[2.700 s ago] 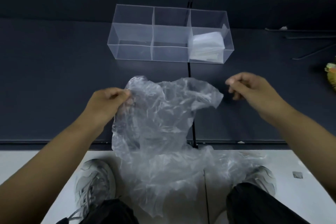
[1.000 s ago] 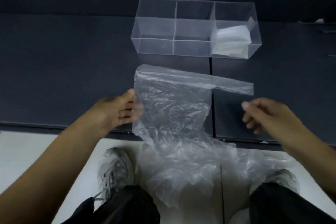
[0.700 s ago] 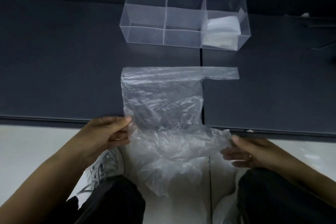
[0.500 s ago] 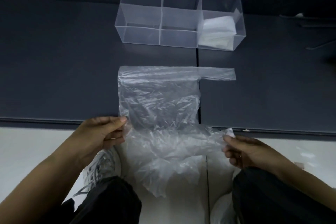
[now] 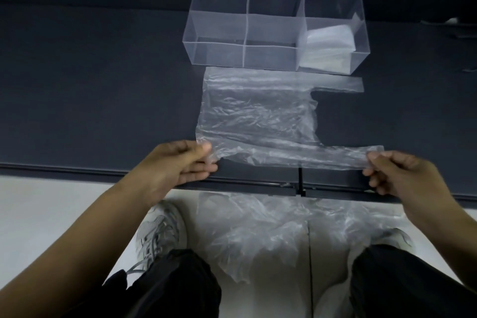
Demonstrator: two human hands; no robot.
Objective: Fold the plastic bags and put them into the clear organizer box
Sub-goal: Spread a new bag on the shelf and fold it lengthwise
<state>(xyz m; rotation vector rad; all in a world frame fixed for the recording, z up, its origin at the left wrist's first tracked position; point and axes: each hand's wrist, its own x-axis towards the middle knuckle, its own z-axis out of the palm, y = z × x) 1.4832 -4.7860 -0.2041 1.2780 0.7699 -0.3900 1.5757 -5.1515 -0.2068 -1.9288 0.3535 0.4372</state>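
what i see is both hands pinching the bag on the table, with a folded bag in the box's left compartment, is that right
No: the folded bag sits in the right compartment of the box, as the head view shows. The left hand and right hand do pinch the bag on the table.

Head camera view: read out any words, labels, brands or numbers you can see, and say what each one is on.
No readable text anywhere in this view.
The plastic bag, the clear organizer box and the folded bag inside it show no print.
The shoe is too blurred to show any logo.
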